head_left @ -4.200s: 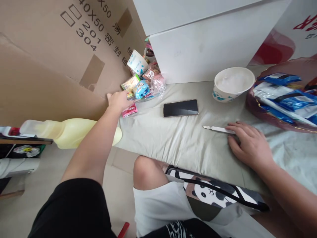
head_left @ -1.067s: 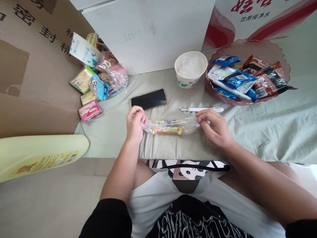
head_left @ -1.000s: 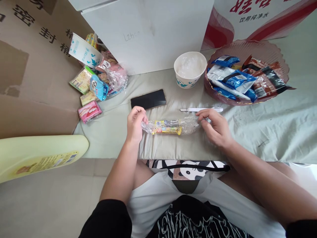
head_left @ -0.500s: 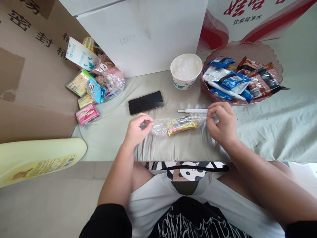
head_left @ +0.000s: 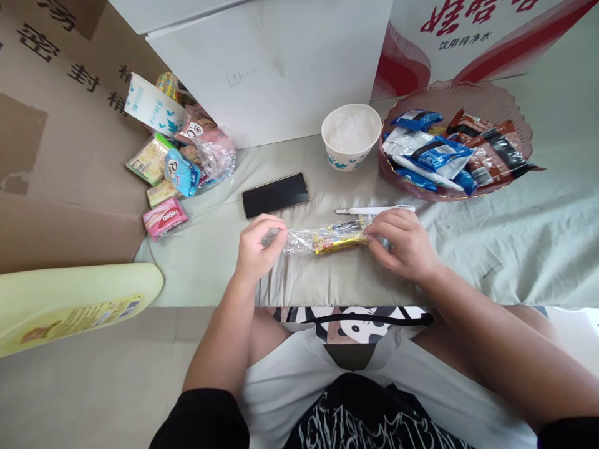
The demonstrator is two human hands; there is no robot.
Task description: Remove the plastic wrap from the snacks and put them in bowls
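Yellow snack packets (head_left: pixel 339 241) lie inside clear plastic wrap (head_left: pixel 299 240) near the front of the cloth-covered surface. My left hand (head_left: pixel 259 244) pinches the left end of the wrap between thumb and fingers. With its fingers closed, my right hand (head_left: pixel 402 242) grips the right end of the wrap, close against the packets. Just beyond my right fingers rests a white craft knife (head_left: pixel 360 211) with a slim blade pointing left. A black phone (head_left: pixel 276 195) lies behind my left hand.
A paper bowl (head_left: pixel 350 134) holding crumpled clear plastic stands at the back. Beside it is a pink scalloped bowl (head_left: pixel 508 187) of blue and brown packets. Snacks, including a pink packet (head_left: pixel 165 218), and a paper cup (head_left: pixel 154 106) sit left, near a cardboard box (head_left: pixel 70 162). A yellow bottle (head_left: pixel 84 305) is front left.
My right hand has moved left from the wrap's far end to the packets' right edge, uncovering the knife's handle. My left hand keeps its pinch almost unmoved.
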